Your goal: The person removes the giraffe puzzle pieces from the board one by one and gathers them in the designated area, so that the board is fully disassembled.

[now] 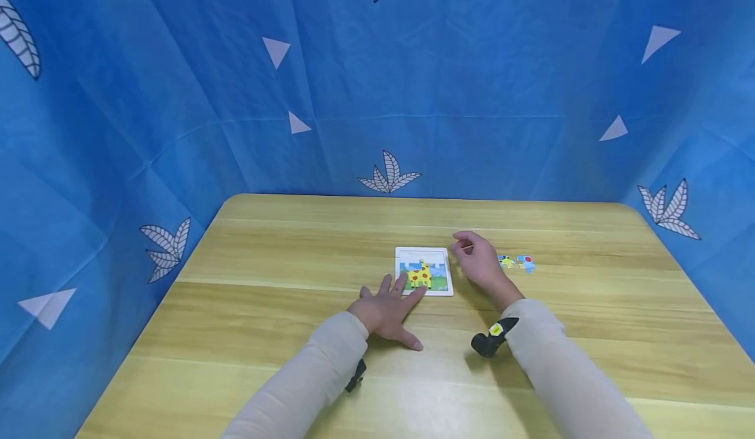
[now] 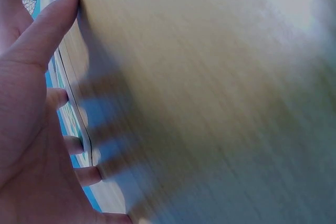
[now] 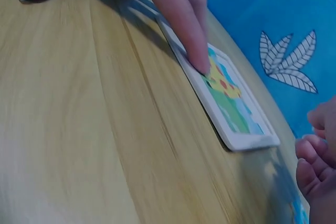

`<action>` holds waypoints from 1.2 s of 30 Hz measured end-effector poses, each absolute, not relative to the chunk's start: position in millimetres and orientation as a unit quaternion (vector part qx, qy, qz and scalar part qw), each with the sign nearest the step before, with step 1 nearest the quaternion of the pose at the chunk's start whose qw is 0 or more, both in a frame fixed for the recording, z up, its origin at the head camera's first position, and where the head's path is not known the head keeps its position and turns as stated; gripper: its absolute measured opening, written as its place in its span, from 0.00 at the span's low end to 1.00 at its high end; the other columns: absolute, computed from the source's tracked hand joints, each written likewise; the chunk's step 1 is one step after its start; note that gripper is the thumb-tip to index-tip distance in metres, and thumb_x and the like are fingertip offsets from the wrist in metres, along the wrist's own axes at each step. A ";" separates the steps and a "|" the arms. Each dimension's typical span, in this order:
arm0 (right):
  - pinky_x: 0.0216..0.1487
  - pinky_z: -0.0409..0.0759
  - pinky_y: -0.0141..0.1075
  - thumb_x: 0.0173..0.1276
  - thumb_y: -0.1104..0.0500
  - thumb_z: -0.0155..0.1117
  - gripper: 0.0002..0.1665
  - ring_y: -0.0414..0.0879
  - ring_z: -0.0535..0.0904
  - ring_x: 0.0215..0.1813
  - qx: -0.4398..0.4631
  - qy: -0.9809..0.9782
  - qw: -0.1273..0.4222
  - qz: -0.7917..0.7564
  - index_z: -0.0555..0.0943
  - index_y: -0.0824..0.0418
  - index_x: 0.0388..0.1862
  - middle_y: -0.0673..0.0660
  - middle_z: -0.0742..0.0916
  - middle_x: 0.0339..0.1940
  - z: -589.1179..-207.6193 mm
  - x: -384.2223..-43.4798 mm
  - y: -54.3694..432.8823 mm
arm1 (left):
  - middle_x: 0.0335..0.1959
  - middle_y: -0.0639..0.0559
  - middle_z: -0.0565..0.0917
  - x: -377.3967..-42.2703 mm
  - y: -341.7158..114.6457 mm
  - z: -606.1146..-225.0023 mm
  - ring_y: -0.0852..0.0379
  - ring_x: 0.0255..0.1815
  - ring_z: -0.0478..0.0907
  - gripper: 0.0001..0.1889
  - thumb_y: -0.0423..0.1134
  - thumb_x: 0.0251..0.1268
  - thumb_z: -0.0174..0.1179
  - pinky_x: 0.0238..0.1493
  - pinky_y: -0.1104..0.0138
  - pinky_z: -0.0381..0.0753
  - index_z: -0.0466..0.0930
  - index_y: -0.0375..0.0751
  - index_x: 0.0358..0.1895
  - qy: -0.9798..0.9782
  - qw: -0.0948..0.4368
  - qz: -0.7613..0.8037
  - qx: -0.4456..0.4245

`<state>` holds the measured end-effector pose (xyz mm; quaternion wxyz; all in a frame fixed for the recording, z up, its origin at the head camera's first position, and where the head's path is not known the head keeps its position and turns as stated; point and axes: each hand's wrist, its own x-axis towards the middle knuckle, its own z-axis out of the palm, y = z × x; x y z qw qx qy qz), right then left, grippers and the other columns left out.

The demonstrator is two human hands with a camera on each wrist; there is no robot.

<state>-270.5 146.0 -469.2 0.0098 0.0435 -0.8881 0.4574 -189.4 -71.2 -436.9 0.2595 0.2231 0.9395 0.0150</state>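
Note:
A white-framed jigsaw puzzle (image 1: 438,282) with a yellow, red-spotted giraffe lies flat on the table; bare white backing shows along its upper part. My left hand (image 1: 386,311) is spread palm down at its lower left, fingers straight. In the right wrist view, one left fingertip (image 3: 199,64) presses on the picture beside the frame's near edge. Just off the frame's upper right corner, my right hand (image 1: 476,262) hovers with loosely curled fingers and a gap between thumb and index finger. Nothing shows in its grasp. Two loose jigsaw pieces (image 1: 525,263) lie right of it.
The wooden table (image 1: 265,262) has rounded far corners. A blue patterned cloth (image 1: 472,98) hangs behind it and along both sides. Black wrist cameras (image 1: 488,344) are strapped below both hands, near the tabletop.

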 end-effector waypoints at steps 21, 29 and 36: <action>0.44 0.76 0.40 0.71 0.58 0.56 0.12 0.46 0.77 0.41 0.141 -0.894 -0.069 0.419 0.82 0.60 0.47 0.56 0.84 0.42 -466.3 -270.8 104.8 | 0.78 0.47 0.38 -189.8 -69.1 -440.7 0.40 0.76 0.38 0.54 0.76 0.45 0.56 0.63 0.34 0.51 0.38 0.68 0.75 0.938 0.262 0.000 0.228; 0.50 0.76 0.43 0.71 0.60 0.55 0.12 0.47 0.77 0.44 0.173 -0.901 -0.101 0.386 0.83 0.61 0.46 0.57 0.84 0.45 -464.0 -274.0 101.4 | 0.78 0.48 0.38 -190.5 -69.0 -439.0 0.40 0.76 0.38 0.54 0.76 0.45 0.55 0.62 0.34 0.52 0.37 0.69 0.75 0.938 0.261 -0.005 0.228; 0.43 0.77 0.38 0.71 0.60 0.55 0.12 0.44 0.77 0.37 0.190 -0.897 -0.123 0.379 0.84 0.60 0.45 0.54 0.85 0.38 -464.0 -275.2 98.4 | 0.78 0.49 0.38 -190.9 -69.7 -438.4 0.41 0.77 0.39 0.54 0.76 0.44 0.55 0.63 0.35 0.53 0.38 0.69 0.75 0.939 0.260 -0.010 0.224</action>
